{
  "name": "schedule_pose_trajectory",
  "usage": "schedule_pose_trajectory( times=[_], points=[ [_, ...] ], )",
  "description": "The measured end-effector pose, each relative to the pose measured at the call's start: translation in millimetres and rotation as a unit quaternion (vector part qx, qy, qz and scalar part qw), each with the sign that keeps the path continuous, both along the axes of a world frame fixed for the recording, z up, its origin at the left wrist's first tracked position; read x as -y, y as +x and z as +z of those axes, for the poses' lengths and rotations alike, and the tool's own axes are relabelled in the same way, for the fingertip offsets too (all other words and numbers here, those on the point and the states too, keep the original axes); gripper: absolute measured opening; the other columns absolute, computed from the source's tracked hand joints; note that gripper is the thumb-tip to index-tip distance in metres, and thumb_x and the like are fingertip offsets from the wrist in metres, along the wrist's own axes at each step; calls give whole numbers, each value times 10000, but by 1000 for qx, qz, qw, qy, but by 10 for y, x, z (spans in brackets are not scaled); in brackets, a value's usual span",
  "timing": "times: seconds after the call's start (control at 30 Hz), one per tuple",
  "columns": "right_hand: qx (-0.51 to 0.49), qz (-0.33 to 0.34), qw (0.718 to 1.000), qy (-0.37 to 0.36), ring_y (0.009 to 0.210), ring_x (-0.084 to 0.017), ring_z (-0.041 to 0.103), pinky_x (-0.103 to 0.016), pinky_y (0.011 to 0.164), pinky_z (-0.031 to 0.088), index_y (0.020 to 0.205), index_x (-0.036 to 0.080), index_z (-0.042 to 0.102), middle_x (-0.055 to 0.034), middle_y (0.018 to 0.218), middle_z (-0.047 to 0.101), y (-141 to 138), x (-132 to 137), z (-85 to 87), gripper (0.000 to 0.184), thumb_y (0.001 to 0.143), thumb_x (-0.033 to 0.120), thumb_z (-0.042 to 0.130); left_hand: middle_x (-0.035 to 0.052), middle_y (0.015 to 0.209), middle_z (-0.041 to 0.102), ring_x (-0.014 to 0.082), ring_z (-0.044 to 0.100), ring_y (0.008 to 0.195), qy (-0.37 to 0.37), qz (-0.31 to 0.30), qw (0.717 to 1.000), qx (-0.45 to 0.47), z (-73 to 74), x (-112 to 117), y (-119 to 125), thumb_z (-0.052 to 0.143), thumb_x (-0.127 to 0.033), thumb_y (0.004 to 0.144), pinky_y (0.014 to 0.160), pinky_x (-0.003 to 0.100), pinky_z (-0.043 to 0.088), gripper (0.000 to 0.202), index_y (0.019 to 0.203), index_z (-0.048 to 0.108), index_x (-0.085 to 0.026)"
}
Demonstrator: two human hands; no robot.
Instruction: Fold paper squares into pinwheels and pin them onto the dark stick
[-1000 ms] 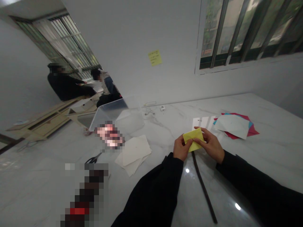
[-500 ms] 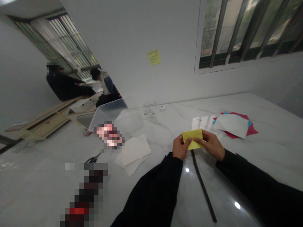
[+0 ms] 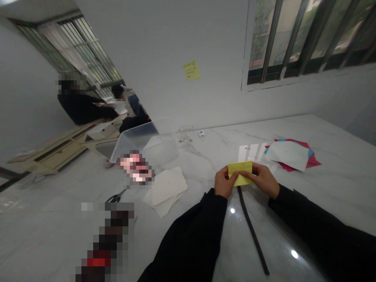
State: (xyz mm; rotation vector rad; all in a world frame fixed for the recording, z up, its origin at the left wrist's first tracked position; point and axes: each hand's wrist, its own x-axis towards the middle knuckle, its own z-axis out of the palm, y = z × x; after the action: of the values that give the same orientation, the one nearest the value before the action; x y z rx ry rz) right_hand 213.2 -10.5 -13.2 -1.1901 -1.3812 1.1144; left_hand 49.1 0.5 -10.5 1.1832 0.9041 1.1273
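Observation:
A small yellow sheet of paper [image 3: 241, 168], with crease lines on it, is held up above the table between both hands. My left hand [image 3: 225, 183] grips its left side, thumb pressed on the front. On the right side, my right hand [image 3: 264, 181] pinches it the same way, and the two thumbs nearly meet at the middle of the paper. The fingers behind the sheet are hidden. Below the paper, a thin dark strip [image 3: 252, 229] runs along the table towards me.
White paper sheets [image 3: 169, 188] and scissors [image 3: 116, 197] lie to the left, near a clear plastic bin [image 3: 132, 137]. Coloured and white papers [image 3: 289, 154] are stacked at the right. A yellow note [image 3: 191, 70] sticks to the wall. Two people sit at the far left.
The top edge of the yellow paper has shifted very slightly right between my hands. Both hands keep almost the same place and grip.

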Motion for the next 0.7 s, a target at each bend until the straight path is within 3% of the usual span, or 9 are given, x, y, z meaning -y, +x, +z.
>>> schedule_pose_trajectory(
  times=[0.33, 0.5, 0.6, 0.7],
  points=[
    [32, 42, 998, -19, 879, -281, 721, -442, 807, 588, 1010, 199, 744, -68, 992, 762, 101, -34, 46, 406, 733, 495, 732, 54, 853, 712, 171, 651, 733, 25, -8, 999, -32, 14, 11, -1, 697, -488, 749, 683, 272, 529, 406, 958, 684, -141],
    [-2, -21, 999, -36, 901, -306, 719, -466, 851, 581, 939, 214, 746, -65, 984, 763, 264, -119, 40, 375, 681, 485, 776, 36, 808, 670, 142, 600, 709, 66, 51, 991, -104, 32, -1, -53, 459, -548, 889, 588, 225, 473, 433, 866, 670, -171],
    [-53, -64, 996, -40, 901, -305, 720, -459, 866, 581, 910, 226, 736, -58, 991, 761, 361, -158, 19, 326, 671, 440, 795, 28, 865, 678, 138, 589, 744, 90, 76, 978, -170, 16, 1, -62, 528, -443, 868, 599, 216, 443, 288, 885, 678, -198],
    [-90, -74, 992, -48, 890, -315, 723, -453, 791, 610, 917, 232, 726, -63, 996, 758, 410, -154, -64, 288, 709, 428, 766, 4, 784, 650, 129, 558, 696, 107, 71, 970, -206, 0, 16, -49, 576, -379, 833, 590, 217, 406, 202, 842, 669, -200]
  ],
)
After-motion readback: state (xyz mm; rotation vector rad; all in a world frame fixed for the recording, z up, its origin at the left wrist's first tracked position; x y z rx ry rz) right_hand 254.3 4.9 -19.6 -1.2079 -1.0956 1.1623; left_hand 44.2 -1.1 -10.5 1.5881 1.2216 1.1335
